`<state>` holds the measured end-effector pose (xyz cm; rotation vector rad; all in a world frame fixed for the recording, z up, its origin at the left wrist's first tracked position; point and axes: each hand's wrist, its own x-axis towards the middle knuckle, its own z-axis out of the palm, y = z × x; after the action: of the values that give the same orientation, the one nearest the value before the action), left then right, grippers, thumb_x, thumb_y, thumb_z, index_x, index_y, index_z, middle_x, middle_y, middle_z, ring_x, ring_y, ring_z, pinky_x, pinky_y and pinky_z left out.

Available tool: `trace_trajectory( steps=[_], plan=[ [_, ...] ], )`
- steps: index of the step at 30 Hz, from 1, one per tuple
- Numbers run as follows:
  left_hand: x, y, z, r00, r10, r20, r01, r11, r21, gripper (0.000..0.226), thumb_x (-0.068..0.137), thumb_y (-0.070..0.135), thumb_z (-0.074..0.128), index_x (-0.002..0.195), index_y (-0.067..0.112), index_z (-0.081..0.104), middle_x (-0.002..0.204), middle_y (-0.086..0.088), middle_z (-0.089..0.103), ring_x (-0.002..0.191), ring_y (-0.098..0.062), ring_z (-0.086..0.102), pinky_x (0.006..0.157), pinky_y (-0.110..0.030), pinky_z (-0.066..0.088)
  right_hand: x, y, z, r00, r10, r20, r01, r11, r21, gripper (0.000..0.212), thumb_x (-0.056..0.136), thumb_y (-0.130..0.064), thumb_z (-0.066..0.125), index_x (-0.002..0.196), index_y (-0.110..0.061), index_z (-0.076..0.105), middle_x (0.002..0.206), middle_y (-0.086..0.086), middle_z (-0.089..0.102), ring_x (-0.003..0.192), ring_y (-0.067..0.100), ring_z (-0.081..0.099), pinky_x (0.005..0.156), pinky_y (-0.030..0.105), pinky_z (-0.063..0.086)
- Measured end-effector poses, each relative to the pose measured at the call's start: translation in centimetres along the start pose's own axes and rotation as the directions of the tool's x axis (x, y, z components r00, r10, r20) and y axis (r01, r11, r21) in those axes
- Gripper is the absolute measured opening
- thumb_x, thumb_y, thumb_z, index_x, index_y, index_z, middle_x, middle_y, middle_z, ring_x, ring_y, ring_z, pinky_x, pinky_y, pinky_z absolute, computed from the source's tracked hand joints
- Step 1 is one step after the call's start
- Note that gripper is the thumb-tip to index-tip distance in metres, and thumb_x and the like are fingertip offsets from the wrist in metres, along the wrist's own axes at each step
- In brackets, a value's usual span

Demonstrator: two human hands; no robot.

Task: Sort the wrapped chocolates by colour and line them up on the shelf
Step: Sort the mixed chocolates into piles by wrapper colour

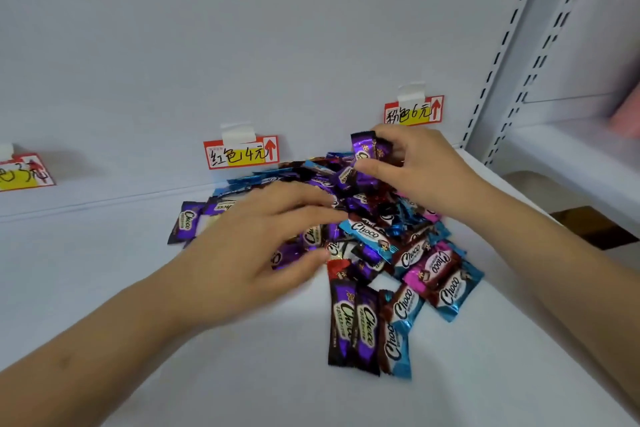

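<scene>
While the left hand (pixel 263 246) spreads flat on the chocolates (pixel 398 253), the right hand (pixel 415 170) pinches purple ones (pixel 367 149).

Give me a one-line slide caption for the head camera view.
Right hand lifts purple chocolates from the mixed pile; left hand rests on it.

Chocolates (pixel 374 246) heaped on shelf (pixel 104 270), price tags (pixel 241 151) behind (on back wall), hands above

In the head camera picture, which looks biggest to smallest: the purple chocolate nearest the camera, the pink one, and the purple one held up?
1. Nearest purple chocolate, though closeness enlarges it.
2. Pink chocolate.
3. Held purple chocolate, partly hidden by the right hand, so unsure.
</scene>
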<state>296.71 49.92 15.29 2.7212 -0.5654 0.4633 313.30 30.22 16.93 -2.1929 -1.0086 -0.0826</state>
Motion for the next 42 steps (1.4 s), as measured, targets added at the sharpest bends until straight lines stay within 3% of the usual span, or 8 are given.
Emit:
trace_trajectory(
  steps=[9,13,18,22,25,32,38,42],
  plan=[
    [-1.9,-2.5,-1.2,0.971,-0.028,0.237,0.025,1.000,0.016,0.050,0.094,0.060,0.044,0.142,0.050,0.042,0.151,0.036,0.026,0.141,0.014,0.019,0.117,-0.024,0.028,0.5,2.1,-0.4,0.988,0.144,0.050,-0.142,0.989,-0.031,0.037,0.090,-0.039,0.066,0.125,-0.030,0.060,0.117,-0.008,0.064,0.106,0.009,0.060,0.095,0.030,0.049],
    [-4.3,-3.0,-1.9,0.982,0.004,0.187,-0.019,0.997,0.081,0.051,0.095,0.051,0.049,0.145,0.041,0.043,0.154,0.028,0.029,0.142,0.007,0.025,0.113,-0.025,0.031,0.5,1.7,0.3,0.995,0.009,0.103,0.025,0.945,-0.326,0.054,0.089,-0.057,0.049,0.137,-0.032,0.051,0.139,-0.008,0.049,0.130,0.014,0.038,0.104,0.028,0.028],
    [-7.2,-2.7,-2.8,0.974,0.020,0.226,-0.020,1.000,-0.002,0.049,0.098,0.042,0.052,0.145,0.036,0.044,0.157,0.023,0.028,0.147,-0.003,0.022,0.116,-0.028,0.025,-0.9,-1.9,1.3,0.948,-0.187,0.258,0.256,0.930,-0.265,0.059,0.092,-0.063,0.034,0.149,-0.045,0.032,0.157,-0.024,0.021,0.143,-0.005,0.013,0.113,0.020,0.010],
    [-6.9,-2.9,-3.4,0.986,-0.166,0.025,0.167,0.968,-0.190,0.040,0.096,0.040,0.052,0.135,0.036,0.058,0.146,0.027,0.044,0.139,0.002,0.036,0.110,-0.017,0.032,-2.7,-4.0,3.6,0.796,-0.168,0.581,0.425,0.839,-0.339,0.072,0.090,-0.073,0.022,0.149,-0.051,-0.013,0.159,-0.026,-0.015,0.145,-0.006,-0.015,0.120,0.033,-0.014],
    [-6.9,-4.9,-3.3,0.920,-0.382,-0.082,0.370,0.920,-0.132,0.038,0.096,0.040,0.057,0.134,0.041,0.056,0.135,0.036,0.043,0.132,0.009,0.036,0.100,-0.014,0.042,-3.2,-4.3,4.0,0.755,-0.134,0.641,0.476,0.785,-0.396,0.069,0.090,-0.074,0.020,0.147,-0.055,-0.015,0.155,-0.024,-0.028,0.143,0.001,-0.027,0.118,0.038,-0.019],
    [-6.7,-8.0,-2.5,0.860,-0.505,-0.073,0.509,0.858,0.064,0.030,0.093,0.040,0.058,0.121,0.034,0.065,0.116,0.019,0.056,0.109,-0.003,0.043,0.095,-0.026,0.039,-3.1,-5.3,2.8,0.836,-0.178,0.519,0.262,0.961,-0.093,0.047,0.086,-0.064,0.049,0.130,-0.049,0.041,0.132,-0.037,0.040,0.126,-0.016,0.032,0.105,0.016,0.031],
    [-6.6,-6.6,-2.6,0.807,-0.574,-0.135,0.561,0.818,-0.124,0.018,0.084,0.028,0.073,0.093,0.039,0.061,0.094,0.023,0.063,0.094,0.007,0.055,0.073,-0.009,0.040,-2.0,-5.9,5.0,0.872,-0.245,0.423,0.373,0.893,-0.251,0.049,0.093,-0.046,0.057,0.140,-0.043,0.042,0.134,-0.025,0.041,0.124,-0.005,0.034,0.106,0.021,0.032],
    [-6.8,-5.8,-3.7,0.819,-0.567,-0.093,0.541,0.815,-0.205,0.019,0.086,0.016,0.072,0.086,0.034,0.064,0.081,0.019,0.067,0.084,0.006,0.058,0.069,-0.006,0.041,-1.3,-6.3,4.9,0.856,-0.249,0.454,0.344,0.929,-0.138,0.023,0.088,-0.040,0.067,0.111,-0.041,0.064,0.110,-0.023,0.056,0.105,-0.004,0.051,0.093,0.026,0.046]
  ],
)
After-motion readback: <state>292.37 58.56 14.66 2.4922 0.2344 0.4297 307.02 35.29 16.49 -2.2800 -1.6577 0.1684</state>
